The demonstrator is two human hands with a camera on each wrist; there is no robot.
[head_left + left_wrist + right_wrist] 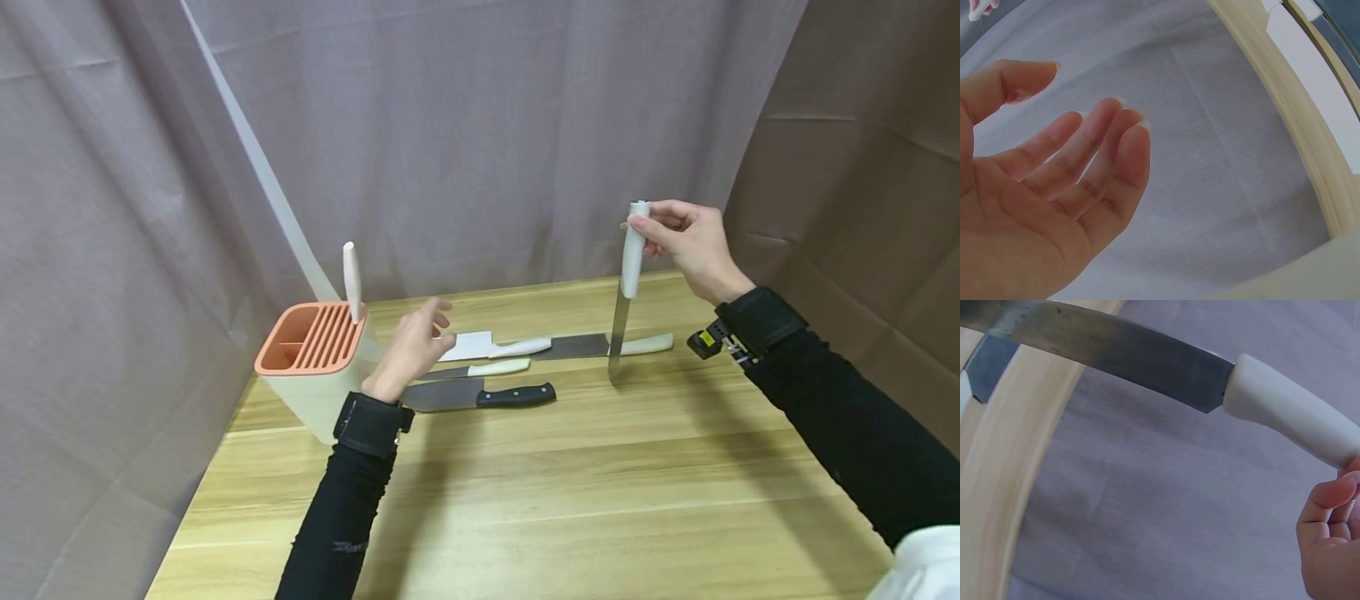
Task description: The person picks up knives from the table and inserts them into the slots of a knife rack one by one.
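Observation:
My right hand pinches the top end of a white-handled knife, which hangs blade down over the wooden table. The right wrist view shows that knife's handle and steel blade held by my fingertips. My left hand hovers open, holding nothing, just right of a cream knife block with an orange slotted top. One white-handled knife stands in a slot. The left wrist view shows the bare open palm.
Several knives lie on the table behind my left hand: a black-handled cleaver, a cream-handled knife, a white cleaver and a long blade. Grey curtains hang behind and on the left, brown fabric on the right.

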